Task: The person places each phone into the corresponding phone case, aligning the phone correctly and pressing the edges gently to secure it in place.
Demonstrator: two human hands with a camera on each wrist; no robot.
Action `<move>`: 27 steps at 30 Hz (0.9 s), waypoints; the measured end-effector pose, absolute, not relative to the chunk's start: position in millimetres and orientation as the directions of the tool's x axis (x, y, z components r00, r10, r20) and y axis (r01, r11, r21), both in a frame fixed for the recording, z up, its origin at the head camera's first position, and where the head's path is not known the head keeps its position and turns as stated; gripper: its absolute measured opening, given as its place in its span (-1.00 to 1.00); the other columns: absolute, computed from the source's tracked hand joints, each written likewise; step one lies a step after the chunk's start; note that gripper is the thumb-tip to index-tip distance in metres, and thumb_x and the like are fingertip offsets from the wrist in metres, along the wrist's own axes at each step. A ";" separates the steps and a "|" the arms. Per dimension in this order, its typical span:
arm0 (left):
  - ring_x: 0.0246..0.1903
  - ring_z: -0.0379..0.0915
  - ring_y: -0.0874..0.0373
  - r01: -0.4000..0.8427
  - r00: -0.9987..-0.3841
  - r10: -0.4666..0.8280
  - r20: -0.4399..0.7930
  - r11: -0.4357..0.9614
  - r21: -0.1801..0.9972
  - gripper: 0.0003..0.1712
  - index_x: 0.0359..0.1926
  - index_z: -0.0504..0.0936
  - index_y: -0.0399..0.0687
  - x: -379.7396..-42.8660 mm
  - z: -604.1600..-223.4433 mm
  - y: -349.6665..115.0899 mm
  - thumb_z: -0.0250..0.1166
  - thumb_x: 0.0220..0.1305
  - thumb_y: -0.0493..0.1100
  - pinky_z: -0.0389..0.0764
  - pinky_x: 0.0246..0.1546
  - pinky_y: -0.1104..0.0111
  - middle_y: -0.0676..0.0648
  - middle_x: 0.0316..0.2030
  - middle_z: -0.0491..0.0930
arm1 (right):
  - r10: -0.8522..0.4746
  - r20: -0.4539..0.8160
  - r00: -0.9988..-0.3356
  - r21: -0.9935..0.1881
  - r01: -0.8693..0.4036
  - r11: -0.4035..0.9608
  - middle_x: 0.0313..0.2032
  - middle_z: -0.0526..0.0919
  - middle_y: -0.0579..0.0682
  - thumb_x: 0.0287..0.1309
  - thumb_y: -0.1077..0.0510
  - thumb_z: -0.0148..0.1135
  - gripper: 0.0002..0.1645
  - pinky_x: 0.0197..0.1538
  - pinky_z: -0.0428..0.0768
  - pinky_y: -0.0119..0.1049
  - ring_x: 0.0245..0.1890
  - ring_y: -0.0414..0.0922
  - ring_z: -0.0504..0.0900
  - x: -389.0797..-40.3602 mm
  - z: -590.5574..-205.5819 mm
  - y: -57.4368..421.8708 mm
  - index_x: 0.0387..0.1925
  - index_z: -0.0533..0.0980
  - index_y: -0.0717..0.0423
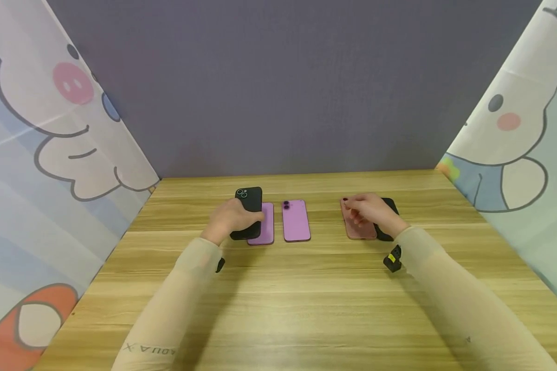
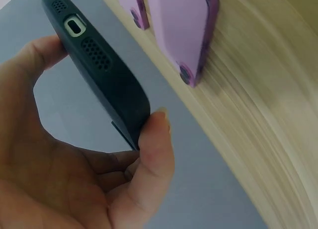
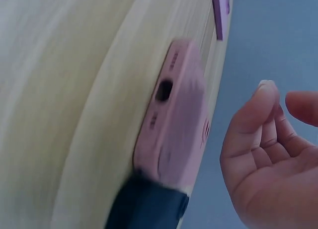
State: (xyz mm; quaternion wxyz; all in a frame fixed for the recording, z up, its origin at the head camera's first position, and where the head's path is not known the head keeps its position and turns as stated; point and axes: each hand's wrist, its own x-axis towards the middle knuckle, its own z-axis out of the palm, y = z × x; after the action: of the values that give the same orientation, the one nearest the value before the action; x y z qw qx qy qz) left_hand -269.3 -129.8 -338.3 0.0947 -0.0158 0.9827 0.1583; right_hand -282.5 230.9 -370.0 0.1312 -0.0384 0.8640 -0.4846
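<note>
My left hand (image 1: 232,219) grips a black smartphone (image 1: 252,200) by its side edges, with thumb and fingers on opposite sides. Its charging port end (image 2: 94,60) faces the left wrist camera. Partly covered by it in the head view is a purple phone (image 1: 268,226). Over on the right, my right hand (image 1: 369,208) hovers above a pink phone (image 1: 361,229), its fingers loosely bent and holding nothing. In the right wrist view a gap shows between thumb and forefinger (image 3: 256,110). Beside the pink phone, a black phone (image 1: 384,234) lies partly behind my right hand.
A second purple phone (image 1: 296,221) lies face down near the middle of the wooden table (image 1: 301,304). A grey panel (image 1: 297,93) rises at the table's back edge. Cartoon-printed curtains (image 1: 23,154) stand along both sides.
</note>
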 end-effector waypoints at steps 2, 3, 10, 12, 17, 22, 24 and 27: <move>-0.47 0.45 0.03 -0.061 -0.982 0.000 -0.191 0.947 0.315 -0.29 -0.30 0.55 -0.18 -269.5 -337.8 -133.1 0.19 -0.08 0.41 0.43 -0.55 0.29 -0.12 -0.39 0.55 | -0.187 -0.181 -0.965 -0.828 0.047 0.559 -0.32 0.57 0.16 0.41 0.03 -0.05 -0.52 -0.30 0.57 -0.20 -0.38 -0.04 0.54 -282.9 -368.9 235.7 0.16 0.40 0.29; -0.45 0.45 0.03 -0.062 -0.981 0.000 -0.193 0.947 0.316 -0.28 -0.28 0.54 -0.18 -269.8 -337.7 -134.6 0.19 -0.08 0.41 0.43 -0.54 0.29 -0.12 -0.38 0.55 | -0.185 -0.177 -0.967 -0.817 0.039 0.575 -0.32 0.57 0.16 0.41 0.04 -0.05 -0.54 -0.30 0.57 -0.19 -0.38 -0.04 0.55 -283.0 -368.3 237.6 0.14 0.42 0.30; -0.40 0.43 0.02 -0.070 -0.975 -0.001 -0.223 0.950 0.305 -0.26 -0.23 0.57 -0.19 -272.8 -337.8 -144.7 0.19 -0.04 0.42 0.42 -0.50 0.30 -0.13 -0.30 0.55 | -0.189 -0.147 -0.971 -0.754 -0.014 0.657 -0.45 0.53 0.17 0.38 0.13 -0.08 -0.64 -0.33 0.59 -0.11 -0.44 0.01 0.53 -284.3 -364.5 248.6 -0.13 0.46 0.39; -0.39 0.43 0.02 -0.081 -0.973 -0.012 -0.229 0.951 0.297 -0.26 -0.22 0.56 -0.19 -273.5 -338.7 -147.8 0.19 -0.04 0.42 0.43 -0.50 0.30 -0.13 -0.29 0.55 | -0.193 -0.140 -0.971 -0.734 -0.029 0.679 -0.46 0.52 0.19 0.37 0.15 -0.09 -0.64 -0.35 0.59 -0.09 -0.48 0.03 0.52 -284.3 -363.6 251.3 -0.15 0.45 0.42; -0.43 0.42 0.02 -0.096 -0.969 -0.025 -0.246 0.956 0.279 -0.26 -0.23 0.56 -0.20 -275.4 -343.0 -154.6 0.20 -0.04 0.41 0.42 -0.55 0.30 -0.14 -0.33 0.54 | -0.168 -0.139 -0.976 -0.653 -0.037 0.757 -0.50 0.53 0.17 0.37 0.14 -0.08 -0.66 -0.39 0.59 -0.14 -0.54 0.01 0.52 -282.9 -362.5 258.7 -0.16 0.43 0.40; -0.46 0.42 0.03 -0.108 -0.964 -0.040 -0.264 0.963 0.248 -0.23 -0.20 0.56 -0.21 -278.0 -348.5 -163.0 0.18 -0.01 0.43 0.42 -0.57 0.31 -0.13 -0.35 0.54 | -0.131 -0.163 -0.978 -0.550 -0.020 0.835 -0.76 0.23 -0.09 0.35 0.11 -0.06 -0.72 -0.56 0.41 -0.25 -0.76 -0.15 0.26 -283.6 -363.0 265.1 -0.46 0.30 0.18; -0.47 0.42 0.03 -0.109 -0.963 -0.044 -0.266 0.966 0.233 -0.25 -0.21 0.56 -0.20 -279.7 -350.5 -166.3 0.18 0.00 0.43 0.42 -0.59 0.31 -0.13 -0.36 0.54 | -0.119 -0.167 -0.979 -0.522 -0.014 0.853 -0.77 0.13 -0.14 0.32 0.11 -0.05 -0.74 -0.59 0.35 -0.27 -0.78 -0.20 0.17 -284.9 -364.3 268.0 -0.46 0.28 0.16; -0.51 0.40 0.06 -0.108 -0.963 -0.051 -0.265 0.973 0.206 -0.29 -0.30 0.58 -0.18 -283.3 -354.0 -171.6 0.18 -0.01 0.41 0.41 -0.62 0.31 -0.12 -0.40 0.54 | -0.096 -0.173 -0.980 -0.496 0.003 0.868 -0.76 0.08 -0.15 0.31 0.09 -0.05 -0.74 -0.60 0.35 -0.27 -0.78 -0.20 0.14 -286.9 -367.4 272.9 -0.45 0.30 0.17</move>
State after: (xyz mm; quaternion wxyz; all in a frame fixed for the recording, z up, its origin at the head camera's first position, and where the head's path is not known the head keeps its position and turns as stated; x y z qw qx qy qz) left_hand -283.3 -171.6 -354.0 0.1301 -0.0404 0.9846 0.1098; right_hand -286.9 272.9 -367.4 0.0963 -0.0242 0.9616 -0.2557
